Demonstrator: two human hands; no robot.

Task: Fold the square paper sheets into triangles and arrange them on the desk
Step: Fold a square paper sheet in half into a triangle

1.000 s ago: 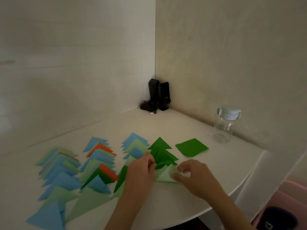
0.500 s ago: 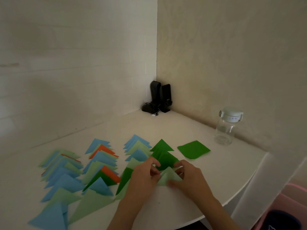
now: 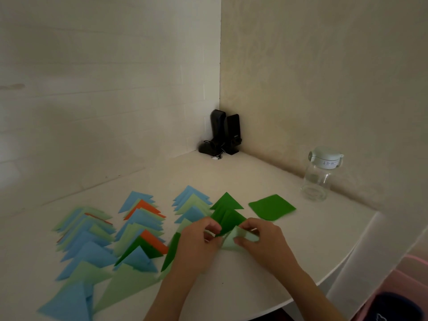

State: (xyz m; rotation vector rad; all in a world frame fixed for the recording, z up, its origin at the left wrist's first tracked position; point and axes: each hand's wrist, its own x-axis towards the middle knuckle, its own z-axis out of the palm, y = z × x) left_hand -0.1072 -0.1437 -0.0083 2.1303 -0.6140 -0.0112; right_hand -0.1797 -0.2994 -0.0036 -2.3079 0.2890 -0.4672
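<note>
While both hands work the pale green sheet (image 3: 234,239) just in front of the dark green triangles (image 3: 228,213), we pinch one corner with the left hand (image 3: 199,242) and curl the right hand (image 3: 259,242) over the other side. To fold it well, we should line up the two edges before pressing the crease flat, then lay it in line with the dark green triangles, left of the unfolded dark green square (image 3: 272,206).

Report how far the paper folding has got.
Done: four rows of folded triangles lie on the desk. In hand: left hand and right hand pinch a light green sheet. Left: the dark green squares, unfolded.
</note>
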